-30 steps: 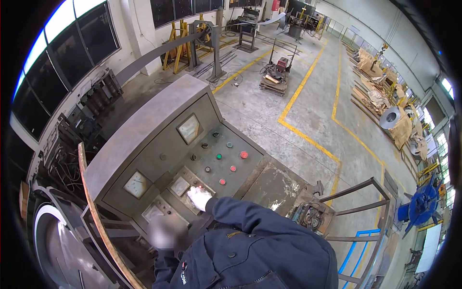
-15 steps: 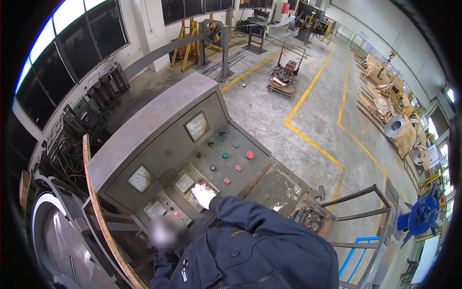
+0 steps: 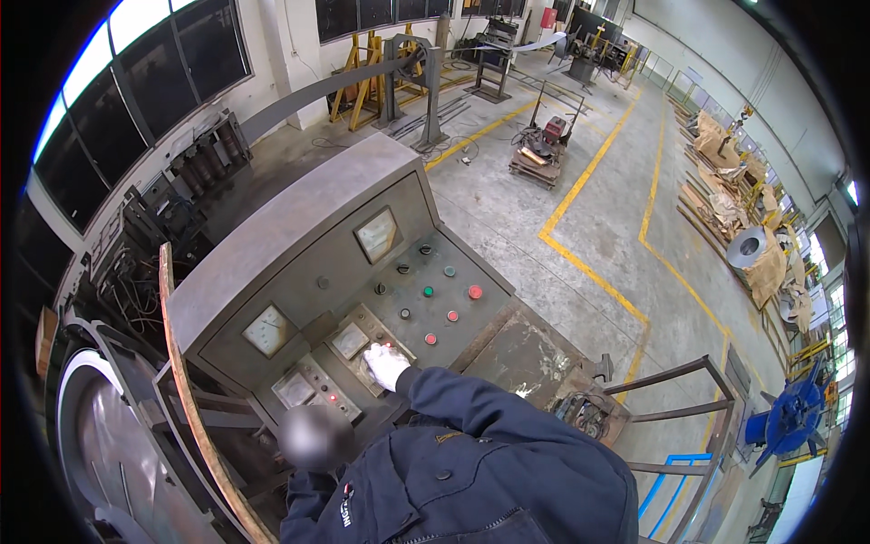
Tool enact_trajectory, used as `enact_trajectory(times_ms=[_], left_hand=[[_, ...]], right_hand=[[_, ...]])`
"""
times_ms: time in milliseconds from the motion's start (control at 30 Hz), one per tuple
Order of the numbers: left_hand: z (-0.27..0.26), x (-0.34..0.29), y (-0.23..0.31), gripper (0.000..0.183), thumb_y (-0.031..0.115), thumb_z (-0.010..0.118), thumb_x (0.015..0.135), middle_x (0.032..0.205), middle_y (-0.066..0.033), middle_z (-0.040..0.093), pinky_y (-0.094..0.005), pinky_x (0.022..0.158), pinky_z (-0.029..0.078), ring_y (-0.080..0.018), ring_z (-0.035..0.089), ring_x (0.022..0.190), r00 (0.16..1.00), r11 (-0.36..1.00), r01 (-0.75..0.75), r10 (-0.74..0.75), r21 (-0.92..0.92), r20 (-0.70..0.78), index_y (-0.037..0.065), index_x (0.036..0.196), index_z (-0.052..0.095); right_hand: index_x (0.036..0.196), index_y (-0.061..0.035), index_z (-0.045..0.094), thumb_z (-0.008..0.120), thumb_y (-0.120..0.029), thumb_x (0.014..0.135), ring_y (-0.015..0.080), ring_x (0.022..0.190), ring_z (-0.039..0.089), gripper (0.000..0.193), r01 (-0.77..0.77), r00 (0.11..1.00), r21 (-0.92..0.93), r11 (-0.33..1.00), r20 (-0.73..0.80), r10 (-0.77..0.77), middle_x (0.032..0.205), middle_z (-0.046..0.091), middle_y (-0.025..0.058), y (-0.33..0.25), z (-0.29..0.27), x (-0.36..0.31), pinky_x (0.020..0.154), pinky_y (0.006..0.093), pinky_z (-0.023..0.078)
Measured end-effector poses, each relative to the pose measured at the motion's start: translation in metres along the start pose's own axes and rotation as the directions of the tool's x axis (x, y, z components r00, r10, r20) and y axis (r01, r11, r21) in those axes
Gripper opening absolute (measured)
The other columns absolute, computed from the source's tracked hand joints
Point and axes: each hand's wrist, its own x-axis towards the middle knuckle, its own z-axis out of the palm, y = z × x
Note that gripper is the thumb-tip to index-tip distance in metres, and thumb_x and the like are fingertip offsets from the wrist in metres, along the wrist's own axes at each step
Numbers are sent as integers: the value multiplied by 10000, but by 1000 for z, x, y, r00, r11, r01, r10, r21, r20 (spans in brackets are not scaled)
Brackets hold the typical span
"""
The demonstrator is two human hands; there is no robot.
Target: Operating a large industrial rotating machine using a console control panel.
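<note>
My right hand [image 3: 387, 365], in a white glove, rests on a small control box [image 3: 362, 319] set into the sloping grey console [image 3: 272, 208]. Its fingers are drawn together over the box's small controls and hide whatever is beneath them. Red lights glow beside the fingertips, and a pale meter [image 3: 350, 341] sits just left of them. My left arm [image 3: 310, 494] reaches to the console's lower left. A blurred patch covers my left hand [image 3: 313, 437], so its fingers cannot be made out. Just beyond it is a second box [image 3: 313, 390] with a meter, knobs and a red light.
Red, green and black buttons [image 3: 429, 292] line the console's right side. Two larger gauges [image 3: 376, 236] face me. Metal railings [image 3: 680, 412] stand at right, and a large round drum [image 3: 109, 444] at left. A wheeled cart [image 3: 544, 145] stands on the yellow-lined floor [image 3: 507, 213].
The whole view has shifted slightly, with the console and floor a little farther right. My right hand stays on the same control box.
</note>
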Motion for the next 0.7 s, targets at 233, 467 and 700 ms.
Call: enact_trajectory(times_ms=[233,467,700], left_hand=[[-1,-1,-1,329,272,772,880,1051,-182,740,-508,907,562,-397,708,1042,999,998,45,-45,-34,0,77,1136,701],[-28,0,19,223,251,709,867,969,-243,727,-552,846,571,-448,708,962,992,994,107,-107,1,69,38,932,709],[-5,-10,-3,205,242,736,881,919,-184,724,-534,813,568,-414,717,913,999,999,10,-12,-32,-49,89,998,667]], right_hand=[[1136,-62,619,686,-223,931,420,1008,685,270,23,1000,39,999,-3,-23,1149,613,211,8,15,8,842,556,571],[1011,-4,657,667,-165,876,467,981,657,211,104,994,29,994,-32,-103,1008,662,272,27,28,12,845,559,536],[1193,-17,666,813,-213,855,438,1034,671,417,126,988,-84,988,-79,-133,1102,658,231,20,22,9,897,526,558]])
